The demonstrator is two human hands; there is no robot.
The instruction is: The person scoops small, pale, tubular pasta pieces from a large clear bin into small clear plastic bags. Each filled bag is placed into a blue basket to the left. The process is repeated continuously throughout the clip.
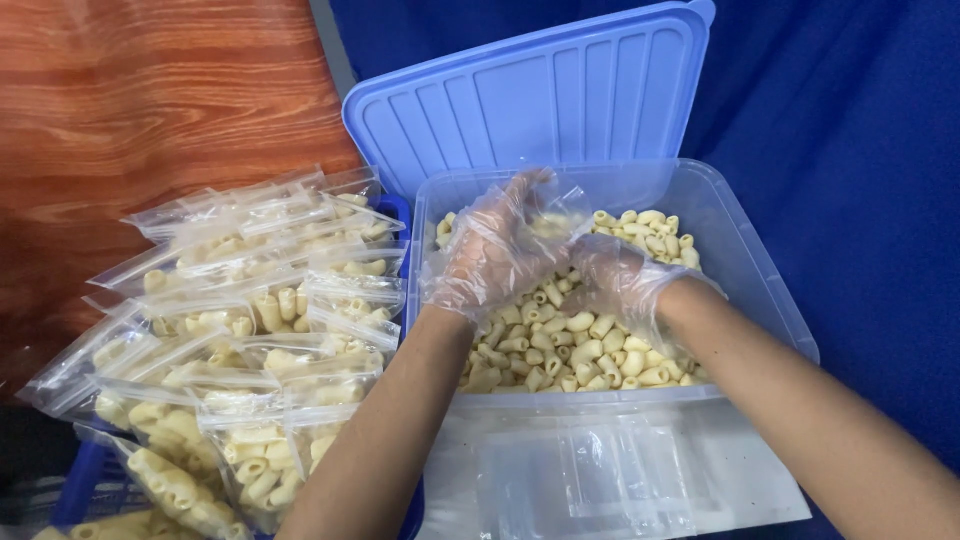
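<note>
Both my hands wear thin clear plastic gloves and hover over a clear plastic tub (760,290) holding pale tube-shaped pasta (570,345). My left hand (495,250) grips a small clear zip bag (550,215) held above the pasta. My right hand (615,280) is beside it at the bag's lower edge, fingers curled against the bag over the pasta. Whether pasta lies in the right hand is hidden.
A blue lid (530,100) leans behind the tub. Left of it, a blue crate (90,480) carries several filled zip bags of pasta (260,310). Empty clear bags (590,475) lie in front of the tub. Wooden floor at the upper left, blue cloth at the right.
</note>
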